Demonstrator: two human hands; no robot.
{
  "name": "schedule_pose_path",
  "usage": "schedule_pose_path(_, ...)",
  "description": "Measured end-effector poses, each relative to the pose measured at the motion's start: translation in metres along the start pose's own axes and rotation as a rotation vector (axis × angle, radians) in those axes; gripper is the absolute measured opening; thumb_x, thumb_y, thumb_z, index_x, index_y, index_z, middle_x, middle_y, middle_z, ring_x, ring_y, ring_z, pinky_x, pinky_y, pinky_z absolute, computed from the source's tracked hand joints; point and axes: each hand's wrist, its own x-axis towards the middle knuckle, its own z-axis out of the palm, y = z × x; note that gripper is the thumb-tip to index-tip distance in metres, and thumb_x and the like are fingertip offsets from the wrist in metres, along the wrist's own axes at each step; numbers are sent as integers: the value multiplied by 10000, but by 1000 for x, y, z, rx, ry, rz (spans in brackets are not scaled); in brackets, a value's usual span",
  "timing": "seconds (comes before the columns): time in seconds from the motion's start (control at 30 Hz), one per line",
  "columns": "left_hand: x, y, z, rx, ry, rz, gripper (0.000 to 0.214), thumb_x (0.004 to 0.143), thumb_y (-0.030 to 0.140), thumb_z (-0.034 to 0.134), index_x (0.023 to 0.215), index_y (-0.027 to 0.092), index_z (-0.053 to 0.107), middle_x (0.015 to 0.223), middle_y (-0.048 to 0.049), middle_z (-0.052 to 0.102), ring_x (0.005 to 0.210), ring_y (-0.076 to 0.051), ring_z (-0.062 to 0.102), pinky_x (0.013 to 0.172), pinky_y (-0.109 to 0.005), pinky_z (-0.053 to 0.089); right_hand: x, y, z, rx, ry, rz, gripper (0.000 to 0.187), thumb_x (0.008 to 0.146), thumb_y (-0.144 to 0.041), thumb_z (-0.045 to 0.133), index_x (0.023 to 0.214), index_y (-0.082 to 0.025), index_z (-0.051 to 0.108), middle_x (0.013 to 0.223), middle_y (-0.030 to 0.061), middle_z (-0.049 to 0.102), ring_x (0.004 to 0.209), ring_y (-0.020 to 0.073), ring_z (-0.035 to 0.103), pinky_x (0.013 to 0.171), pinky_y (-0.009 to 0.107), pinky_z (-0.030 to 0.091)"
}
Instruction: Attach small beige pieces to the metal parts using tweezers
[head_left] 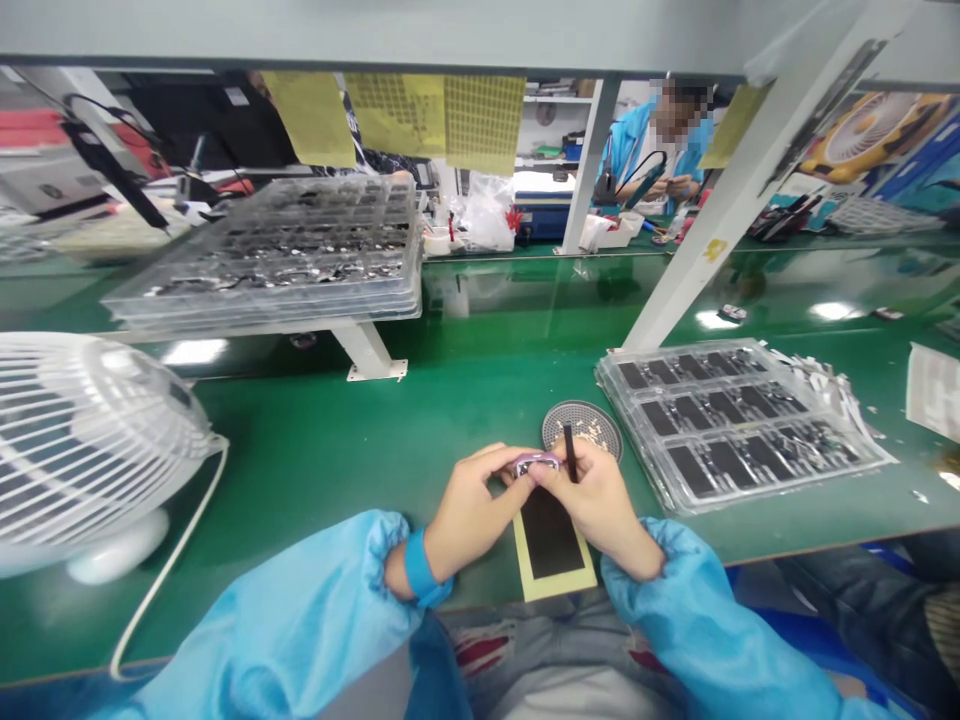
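My left hand (474,510) and my right hand (596,500) meet over the green bench, both in blue sleeves. Between the fingertips of both sits a small purplish part (537,463). My right hand also grips a thin dark stick-like tool (569,452) that points up. Under my hands lies a black rectangular piece on a yellow backing (553,555). Just beyond my fingers stands a small round mesh dish (582,425) with tiny bits in it.
A clear tray of black flat parts (739,420) lies to the right. A white desk fan (82,450) stands at left with its cord. A stack of clear trays (285,250) rests on a raised shelf. A person in blue works across the bench (660,150).
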Motion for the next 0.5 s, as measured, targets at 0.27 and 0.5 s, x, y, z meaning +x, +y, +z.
schedule_pose_path(0.27, 4, -11, 1, -230, -24, -195, 276, 843, 342, 723, 1056, 167, 743, 970, -89, 737, 861, -219, 666, 794, -317, 529, 7, 1, -13, -193, -71, 28, 307, 781, -447, 787, 839, -174, 660, 721, 6, 594, 647, 146, 549, 565, 253, 425)
schedule_pose_path(0.5, 5, -14, 0, -142, -20, -151, 247, 842, 290, 699, 1057, 177, 745, 948, -71, 714, 844, -200, 649, 780, -294, 520, 10, -7, -29, -304, -68, -452, 86, 916, -232, 664, 983, -198, 707, 957, 67, 620, 907, 183, 611, 779, 306, 500)
